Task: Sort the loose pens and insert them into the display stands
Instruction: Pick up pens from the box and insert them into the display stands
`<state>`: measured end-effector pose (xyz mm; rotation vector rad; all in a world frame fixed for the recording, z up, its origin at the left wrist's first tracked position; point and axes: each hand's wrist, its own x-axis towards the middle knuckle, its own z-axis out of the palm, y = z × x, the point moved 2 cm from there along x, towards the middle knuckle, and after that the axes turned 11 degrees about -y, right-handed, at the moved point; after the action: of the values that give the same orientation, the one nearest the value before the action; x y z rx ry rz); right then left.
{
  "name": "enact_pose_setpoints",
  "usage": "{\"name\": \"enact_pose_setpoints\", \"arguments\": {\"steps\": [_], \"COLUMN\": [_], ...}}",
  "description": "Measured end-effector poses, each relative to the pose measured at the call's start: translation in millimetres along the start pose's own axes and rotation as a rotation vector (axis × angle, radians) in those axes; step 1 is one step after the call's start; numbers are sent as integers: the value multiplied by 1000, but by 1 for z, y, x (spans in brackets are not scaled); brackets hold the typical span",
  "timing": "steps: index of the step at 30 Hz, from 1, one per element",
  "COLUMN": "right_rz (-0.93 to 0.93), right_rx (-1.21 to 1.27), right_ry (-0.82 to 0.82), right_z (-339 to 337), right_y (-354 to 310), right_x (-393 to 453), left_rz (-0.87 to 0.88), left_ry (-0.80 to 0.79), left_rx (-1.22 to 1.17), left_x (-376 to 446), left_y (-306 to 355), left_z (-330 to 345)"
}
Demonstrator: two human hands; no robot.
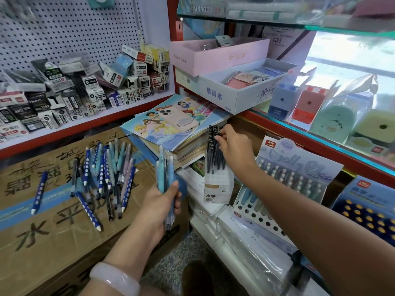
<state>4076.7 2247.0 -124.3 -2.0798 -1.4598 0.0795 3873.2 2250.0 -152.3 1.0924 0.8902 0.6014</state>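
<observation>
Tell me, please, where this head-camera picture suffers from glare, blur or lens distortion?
Head view: daylight washes out the pale window area at upper right; the glass upper shelf is smeared and soft; the wide lens bows the red shelf edge; the left hand gripping light-blue pens stays reasonably sharp.

Around our right hand's fingers (222, 135), pinching the black pen tops, room is tight: the stack of books (188, 146) crowds just left and the red shelf edge (299, 137) hangs just above. Right of them stands the jelly pen stand (299, 167). Left of our left hand's fingers (174, 189), loose pens (102, 174) litter the cardboard box (42, 231).
</observation>
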Motion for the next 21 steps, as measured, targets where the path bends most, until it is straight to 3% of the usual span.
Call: {"name": "enact_pose_setpoints", "arguments": {"steps": [18, 21], "right_rz": [141, 146], "right_rx": [65, 47], "right_ry": [-161, -99], "right_z": [20, 8], "right_y": [14, 6], "right_x": [-6, -12], "left_rz": [9, 22], "left_ry": [-18, -32], "left_rx": [-101, -111], "left_x": [-1, -4], "left_y": [2, 3], "left_z": [-3, -1]}}
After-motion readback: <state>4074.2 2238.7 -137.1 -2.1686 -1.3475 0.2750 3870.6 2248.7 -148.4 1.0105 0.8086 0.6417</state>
